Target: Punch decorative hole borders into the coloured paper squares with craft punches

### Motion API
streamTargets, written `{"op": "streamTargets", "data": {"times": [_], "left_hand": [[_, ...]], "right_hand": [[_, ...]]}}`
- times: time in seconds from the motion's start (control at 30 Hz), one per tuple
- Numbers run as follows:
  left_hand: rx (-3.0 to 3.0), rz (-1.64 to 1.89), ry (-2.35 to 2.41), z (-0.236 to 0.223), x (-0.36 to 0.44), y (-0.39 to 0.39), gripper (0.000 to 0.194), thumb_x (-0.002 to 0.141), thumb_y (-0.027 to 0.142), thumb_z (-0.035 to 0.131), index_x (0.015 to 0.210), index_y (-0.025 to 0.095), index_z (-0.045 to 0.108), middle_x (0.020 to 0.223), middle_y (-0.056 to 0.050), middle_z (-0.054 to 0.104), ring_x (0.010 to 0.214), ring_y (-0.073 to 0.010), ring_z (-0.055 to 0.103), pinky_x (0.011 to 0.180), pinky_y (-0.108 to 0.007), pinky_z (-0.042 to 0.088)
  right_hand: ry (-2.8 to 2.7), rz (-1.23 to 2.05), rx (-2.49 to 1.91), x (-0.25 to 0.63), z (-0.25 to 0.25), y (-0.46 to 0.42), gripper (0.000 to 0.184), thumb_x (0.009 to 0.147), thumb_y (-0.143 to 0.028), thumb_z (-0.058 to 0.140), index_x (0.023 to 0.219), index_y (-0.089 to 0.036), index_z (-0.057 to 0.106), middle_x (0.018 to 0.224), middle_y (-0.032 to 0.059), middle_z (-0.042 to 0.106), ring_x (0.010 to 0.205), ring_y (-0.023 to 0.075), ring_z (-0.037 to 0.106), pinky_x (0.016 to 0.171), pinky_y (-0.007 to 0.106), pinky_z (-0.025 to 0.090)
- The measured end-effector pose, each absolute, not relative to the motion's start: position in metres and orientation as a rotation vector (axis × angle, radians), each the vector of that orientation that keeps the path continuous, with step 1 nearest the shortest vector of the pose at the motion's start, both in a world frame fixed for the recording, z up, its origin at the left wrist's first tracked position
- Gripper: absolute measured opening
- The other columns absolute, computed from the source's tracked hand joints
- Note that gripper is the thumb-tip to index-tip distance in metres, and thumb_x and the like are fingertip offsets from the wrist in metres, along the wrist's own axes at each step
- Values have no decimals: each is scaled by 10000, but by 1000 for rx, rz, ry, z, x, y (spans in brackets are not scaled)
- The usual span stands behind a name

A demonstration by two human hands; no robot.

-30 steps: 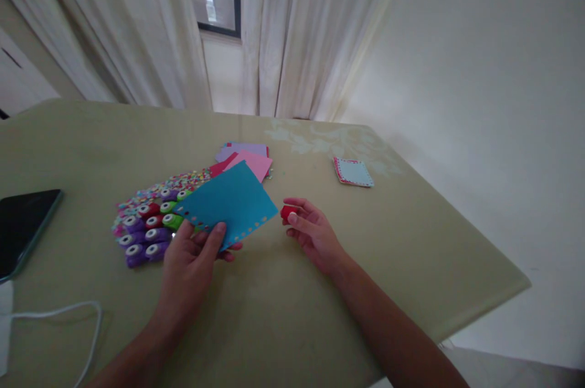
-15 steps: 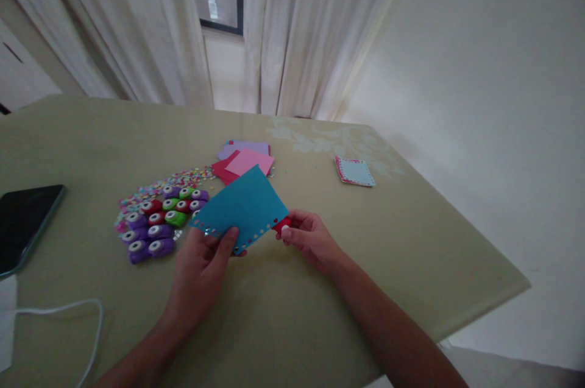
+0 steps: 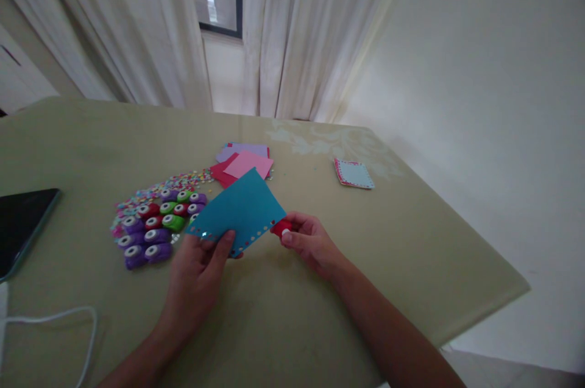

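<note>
My left hand (image 3: 201, 260) is closed on a blue sheet of card (image 3: 240, 205), thumb on top and fingers beneath. Small punched holes run along the card's near edges. Between the thumb and fingers of my right hand (image 3: 311, 242) is a red paper punch (image 3: 281, 228) with a white button, at the card's right corner. Whether the card's edge sits inside the punch's slot I cannot tell. Left of the card stand several purple, red and green paper punches (image 3: 155, 236) grouped together on the table.
Colourful paper bits (image 3: 155, 193) lie behind the punches. Pink, red and lilac sheets (image 3: 249, 164) are piled beyond the card. A stack of pale cards with punched edges (image 3: 355, 174) lies at right. A dark tablet (image 3: 25, 223) and white cable (image 3: 55, 317) are at left.
The whole view has shifted slightly. Both hands keep their grips, and the red punch stays at the card's right corner, turned a little.
</note>
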State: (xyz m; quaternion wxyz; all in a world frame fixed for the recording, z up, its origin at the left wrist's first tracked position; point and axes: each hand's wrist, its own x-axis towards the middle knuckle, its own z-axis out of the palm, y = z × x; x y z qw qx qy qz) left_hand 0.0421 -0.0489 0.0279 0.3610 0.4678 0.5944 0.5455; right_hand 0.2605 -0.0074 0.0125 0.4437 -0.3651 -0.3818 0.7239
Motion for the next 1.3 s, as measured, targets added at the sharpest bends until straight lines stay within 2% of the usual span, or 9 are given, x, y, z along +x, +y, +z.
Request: {"op": "streamTargets", "data": {"times": [0.23,0.37,0.63,0.73,0.87,1.03,1.17,1.3], "left_hand": [[1239,1386,1493,31,42,-50,293,847,481,746,874,241,581,675,1,772,609,-244,773,545,-306,631],[1279,1354,1489,31,43,-50,321,868,519,726,889,223,605,715,-20,774,633,-246,772,568,-317,634],[1384,1299,1470,12,39,-50,302,915,510,696,955,214,654,837,-53,822,785,-273,809,688,-338,660],[1461,1230,1485,9,36,-50,296,929,516,670,903,221,666,807,-50,815,733,-268,797,669,-341,657],[1492,1173,1485,9,36,-50,314,935,533,657,857,230,664,749,-34,796,673,-261,779,656,-345,655],[1456,1156,1450,6,38,-52,350,921,578,670,897,230,661,800,-54,818,741,-290,804,704,-374,668],[1421,1126,1429,8,38,-53,357,929,576,674,935,219,678,870,-85,836,800,-305,814,750,-394,673],[1385,1109,1437,10,40,-53,357,921,576,682,952,221,686,853,-87,834,811,-316,818,707,-386,674]], "right_hand": [[-964,1782,-889,261,10,-7,419,626,-367,1021,957,-209,818,928,22,787,774,128,653,727,242,483],[-922,1775,-898,261,9,-6,424,635,-376,1020,965,-208,813,936,27,783,766,121,638,670,222,454],[-861,1780,-926,261,9,-4,432,658,-395,1014,959,-201,773,878,17,772,691,109,651,645,224,471],[-861,1770,-937,261,12,-4,454,652,-405,1017,968,-199,764,860,11,761,691,108,655,632,217,464],[-826,1743,-953,260,13,-4,463,625,-382,1033,939,-197,748,773,-19,720,632,84,585,581,195,411],[-811,1708,-954,258,13,-4,507,598,-439,1038,928,-195,739,720,-38,686,558,70,501,510,197,349],[-807,1730,-981,259,12,-4,510,605,-440,1035,958,-205,752,777,-19,727,602,90,572,538,204,398],[-799,1715,-973,258,12,-5,512,605,-462,1031,968,-207,776,797,-10,743,607,92,546,541,214,397]]}}
